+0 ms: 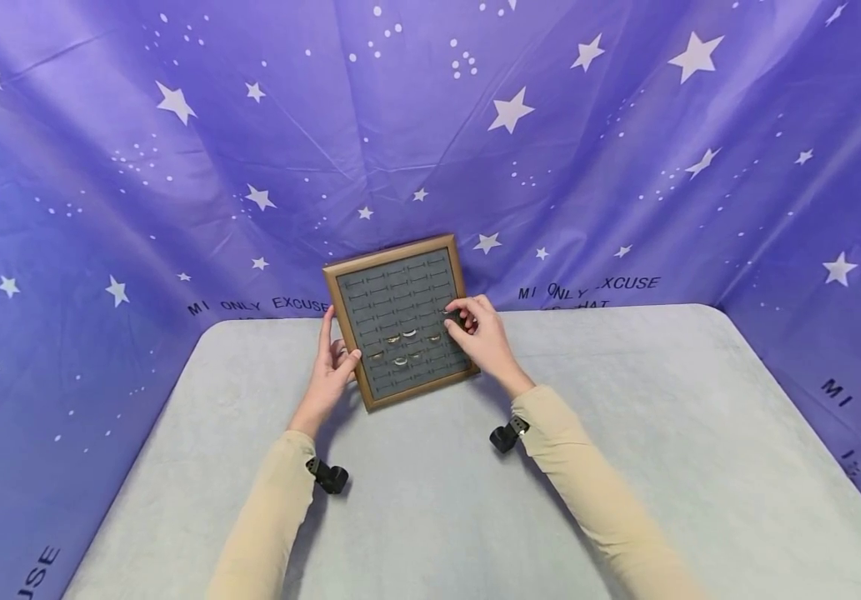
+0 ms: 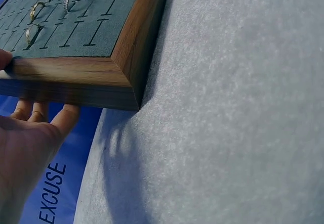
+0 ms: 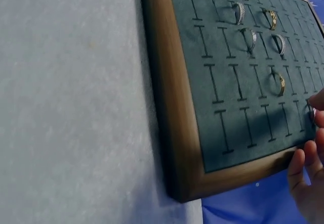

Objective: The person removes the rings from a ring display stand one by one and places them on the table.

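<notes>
A wood-framed ring display tray (image 1: 400,287) with a dark grey-green slotted pad leans back on its lower edge. My left hand (image 1: 332,367) grips its left side, thumb on the frame's front and fingers behind, as the left wrist view also shows. At the right side, my right hand (image 1: 481,333) pinches a ring (image 3: 312,114) at a slot near the frame; the fingertips partly hide it. Several gold and silver rings stand in the lower slots, among them a gold ring (image 3: 281,84) and a silver ring (image 3: 239,13).
The tray stands on a table with a pale grey cloth (image 1: 430,500), near its back edge. Behind it hangs a purple curtain (image 1: 400,125) with white stars and lettering, which also runs along both sides.
</notes>
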A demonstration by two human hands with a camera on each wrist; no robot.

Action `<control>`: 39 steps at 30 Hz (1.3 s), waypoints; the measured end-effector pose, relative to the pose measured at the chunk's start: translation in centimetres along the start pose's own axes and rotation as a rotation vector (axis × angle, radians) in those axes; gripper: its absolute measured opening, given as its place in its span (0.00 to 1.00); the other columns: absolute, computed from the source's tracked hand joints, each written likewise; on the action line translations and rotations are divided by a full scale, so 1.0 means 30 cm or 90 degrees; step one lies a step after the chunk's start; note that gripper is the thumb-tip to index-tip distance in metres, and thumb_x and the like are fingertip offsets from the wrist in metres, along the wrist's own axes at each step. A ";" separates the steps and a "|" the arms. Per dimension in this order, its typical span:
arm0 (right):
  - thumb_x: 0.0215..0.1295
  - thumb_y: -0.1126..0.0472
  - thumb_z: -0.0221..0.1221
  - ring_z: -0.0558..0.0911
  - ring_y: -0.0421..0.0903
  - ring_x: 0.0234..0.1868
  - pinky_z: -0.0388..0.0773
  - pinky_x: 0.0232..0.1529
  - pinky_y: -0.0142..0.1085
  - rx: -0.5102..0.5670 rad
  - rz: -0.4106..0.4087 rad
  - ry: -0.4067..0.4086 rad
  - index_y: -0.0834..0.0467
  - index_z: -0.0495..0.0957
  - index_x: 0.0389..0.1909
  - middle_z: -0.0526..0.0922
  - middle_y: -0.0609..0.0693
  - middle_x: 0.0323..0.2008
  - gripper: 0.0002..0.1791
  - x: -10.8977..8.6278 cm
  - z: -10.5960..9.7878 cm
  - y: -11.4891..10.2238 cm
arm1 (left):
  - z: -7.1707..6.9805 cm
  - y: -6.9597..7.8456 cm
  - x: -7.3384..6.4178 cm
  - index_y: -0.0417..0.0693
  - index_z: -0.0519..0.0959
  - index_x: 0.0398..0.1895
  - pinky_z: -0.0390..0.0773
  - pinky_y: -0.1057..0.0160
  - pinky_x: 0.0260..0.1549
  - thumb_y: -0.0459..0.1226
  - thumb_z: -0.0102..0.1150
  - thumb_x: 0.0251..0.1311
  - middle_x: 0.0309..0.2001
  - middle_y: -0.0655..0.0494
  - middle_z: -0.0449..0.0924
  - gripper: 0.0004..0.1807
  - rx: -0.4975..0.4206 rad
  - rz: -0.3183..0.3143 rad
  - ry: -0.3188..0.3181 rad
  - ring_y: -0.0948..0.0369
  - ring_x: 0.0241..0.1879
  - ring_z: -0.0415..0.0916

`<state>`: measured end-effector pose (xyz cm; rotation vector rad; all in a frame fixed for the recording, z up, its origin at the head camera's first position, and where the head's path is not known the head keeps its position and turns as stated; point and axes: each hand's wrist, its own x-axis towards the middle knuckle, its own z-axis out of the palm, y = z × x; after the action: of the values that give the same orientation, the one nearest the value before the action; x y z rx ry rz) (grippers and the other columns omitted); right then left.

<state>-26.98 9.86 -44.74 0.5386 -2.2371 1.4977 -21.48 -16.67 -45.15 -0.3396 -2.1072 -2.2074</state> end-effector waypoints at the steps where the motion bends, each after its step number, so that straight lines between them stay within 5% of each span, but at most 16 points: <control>1: 0.57 0.70 0.64 0.68 0.46 0.28 0.65 0.29 0.31 -0.014 0.002 0.003 0.62 0.81 0.39 0.68 0.53 0.31 0.08 0.003 0.005 -0.002 | -0.001 0.000 0.000 0.58 0.35 0.78 0.65 0.67 0.20 0.22 0.46 0.68 0.44 0.49 0.72 0.45 0.000 0.000 -0.001 0.65 0.24 0.60; 12: 0.55 0.67 0.65 0.65 0.45 0.27 0.62 0.29 0.35 -0.092 0.017 0.051 0.58 0.78 0.30 0.64 0.51 0.27 0.05 0.023 0.031 -0.026 | -0.013 -0.034 0.014 0.61 0.35 0.78 0.63 0.66 0.20 0.22 0.45 0.68 0.38 0.47 0.68 0.45 0.000 0.009 -0.008 0.66 0.23 0.58; 23: 0.55 0.70 0.63 0.64 0.41 0.26 0.61 0.27 0.28 0.023 0.051 0.035 0.61 0.77 0.29 0.64 0.52 0.29 0.04 0.005 0.018 -0.037 | -0.025 -0.073 0.023 0.65 0.36 0.78 0.63 0.66 0.19 0.25 0.47 0.69 0.40 0.49 0.70 0.45 0.014 0.016 -0.006 0.65 0.25 0.58; 29: 0.58 0.75 0.59 0.68 0.47 0.28 0.62 0.27 0.26 0.107 0.061 0.020 0.69 0.74 0.30 0.67 0.64 0.32 0.03 -0.019 -0.016 -0.123 | -0.027 -0.066 0.020 0.60 0.35 0.78 0.65 0.66 0.20 0.24 0.46 0.69 0.41 0.48 0.70 0.45 0.002 0.007 -0.015 0.64 0.26 0.59; 33: 0.60 0.77 0.58 0.71 0.55 0.31 0.65 0.30 0.30 0.124 0.070 0.008 0.74 0.73 0.32 0.68 0.73 0.35 0.03 -0.037 -0.033 -0.168 | -0.029 -0.068 0.012 0.66 0.36 0.78 0.73 0.66 0.27 0.26 0.49 0.69 0.49 0.44 0.71 0.45 0.008 0.013 -0.019 0.63 0.34 0.69; 39: 0.61 0.77 0.57 0.73 0.58 0.34 0.67 0.32 0.34 0.142 0.080 0.001 0.74 0.72 0.33 0.70 0.73 0.37 0.03 -0.053 -0.036 -0.159 | -0.038 -0.085 0.013 0.72 0.38 0.77 0.78 0.68 0.37 0.29 0.50 0.69 0.56 0.37 0.69 0.46 0.017 0.023 -0.024 0.60 0.45 0.74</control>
<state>-23.04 9.34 -41.47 0.4673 -2.1513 1.8245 -22.51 -17.62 -47.59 -0.4176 -2.1298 -2.1671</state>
